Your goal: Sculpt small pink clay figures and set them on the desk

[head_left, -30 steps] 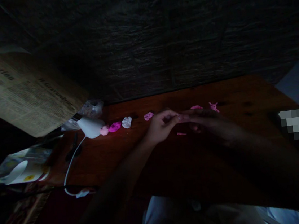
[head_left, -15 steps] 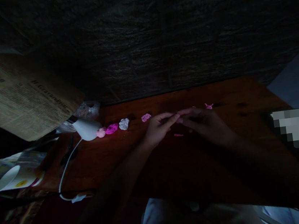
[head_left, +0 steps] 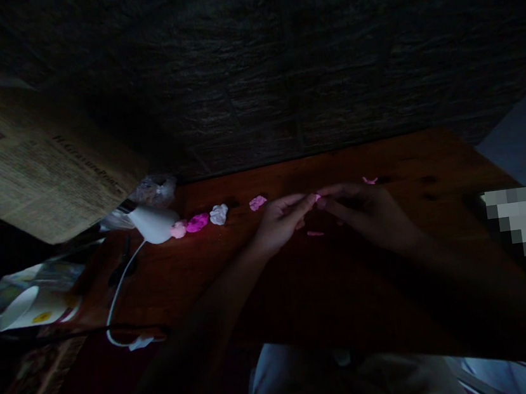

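Over the wooden table, my left hand and my right hand meet fingertip to fingertip. Both pinch a small piece of pink modelling clay, mostly covered by the fingers. Just below them a thin pink clay strip lies on the tabletop. Left of my left hand sits a crumpled pink clay lump. Beyond my right hand there is a small pink clay scrap. Farther left, a white lump, a magenta lump and a pale pink lump form a row.
A white lamp-like object with a white cable stands beside the row. At left are a paper cup, dark scissors and a printed paper bag. A dark textured wall borders the table.
The pink clay between my fingertips shows more now, as the fingertips have parted slightly. My right hand has shifted a little to the right. The view has moved slightly.
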Available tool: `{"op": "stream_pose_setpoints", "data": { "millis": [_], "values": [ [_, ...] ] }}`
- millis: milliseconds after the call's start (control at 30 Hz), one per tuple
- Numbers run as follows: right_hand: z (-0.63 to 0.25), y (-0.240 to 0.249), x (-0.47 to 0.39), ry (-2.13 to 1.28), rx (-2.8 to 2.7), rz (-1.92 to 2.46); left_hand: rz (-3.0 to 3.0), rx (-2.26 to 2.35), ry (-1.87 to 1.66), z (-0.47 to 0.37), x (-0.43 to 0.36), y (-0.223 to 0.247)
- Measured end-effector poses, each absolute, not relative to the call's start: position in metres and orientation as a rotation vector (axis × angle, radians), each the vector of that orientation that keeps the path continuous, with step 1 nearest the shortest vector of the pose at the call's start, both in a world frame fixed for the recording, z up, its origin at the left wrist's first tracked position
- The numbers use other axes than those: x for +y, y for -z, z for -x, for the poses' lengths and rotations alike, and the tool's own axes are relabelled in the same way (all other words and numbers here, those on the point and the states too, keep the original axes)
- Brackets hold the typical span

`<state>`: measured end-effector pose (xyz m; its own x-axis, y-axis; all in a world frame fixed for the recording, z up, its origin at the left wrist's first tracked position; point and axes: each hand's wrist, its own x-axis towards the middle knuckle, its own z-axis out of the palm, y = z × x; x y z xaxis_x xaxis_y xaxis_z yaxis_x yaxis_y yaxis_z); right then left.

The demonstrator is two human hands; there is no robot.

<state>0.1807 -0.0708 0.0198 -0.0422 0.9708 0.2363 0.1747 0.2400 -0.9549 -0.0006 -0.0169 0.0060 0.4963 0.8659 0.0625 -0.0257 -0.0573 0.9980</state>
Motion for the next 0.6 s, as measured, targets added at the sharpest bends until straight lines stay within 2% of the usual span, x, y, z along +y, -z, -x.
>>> {"op": "stream_pose_setpoints", "data": {
  "millis": [333,600],
  "values": [
    [-0.1809,-0.0196,-0.0719,-0.813,-1.536,1.147,-1.496,0.785,-0.884,0.0019,-0.0179,-0.0054],
    [-0.1789,-0.0211,-0.0739,-0.828,-1.595,1.157,-1.701,0.793,-0.995,0.0015,-0.0187,-0.0087]
  ]
}}
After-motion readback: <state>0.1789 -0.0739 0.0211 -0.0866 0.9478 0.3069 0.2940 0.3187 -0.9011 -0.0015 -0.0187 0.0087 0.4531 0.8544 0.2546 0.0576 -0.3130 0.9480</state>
